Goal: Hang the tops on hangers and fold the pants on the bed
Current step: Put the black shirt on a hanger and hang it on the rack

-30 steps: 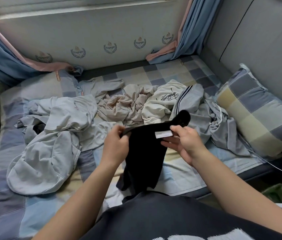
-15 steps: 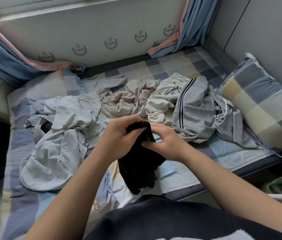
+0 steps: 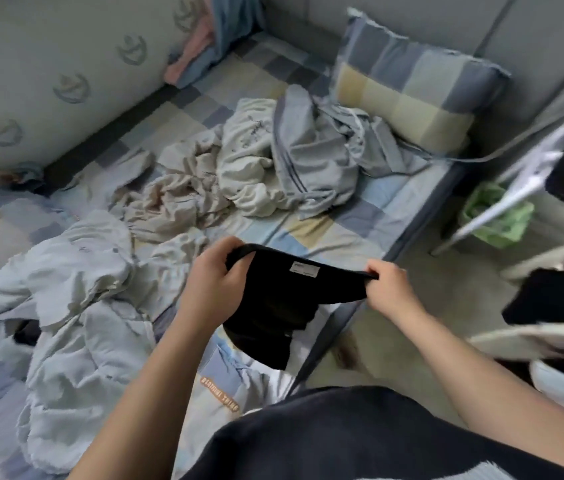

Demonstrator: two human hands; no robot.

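Hands have drawn apart since half a second ago, when they were close together and bunching the cloth. Now the left hand (image 3: 219,271) grips one end of the top edge of a black garment (image 3: 284,306) with curled fingers. The right hand (image 3: 389,289) pinches the other end, and the edge is pulled taut between them. A white label (image 3: 304,270) sewn just under that edge faces the camera again; in the frame before it was hidden inside the bunch. The rest of the garment hangs down in loose folds over the near edge of the bed (image 3: 360,223). Whether it is a top or pants cannot be told.

The view has swung to the right. The checked pillow (image 3: 412,81), earlier at the right border, now sits near the upper middle. The floor beside the bed and a green bag (image 3: 495,216) have come into sight.

The other clothes lie on the bed as they did. A pale grey hoodie (image 3: 76,306) lies at the left and a crumpled beige garment (image 3: 176,192) in the middle. A cream top (image 3: 249,157) lies touching a grey garment with dark stripes (image 3: 311,161), which reaches the pillow.
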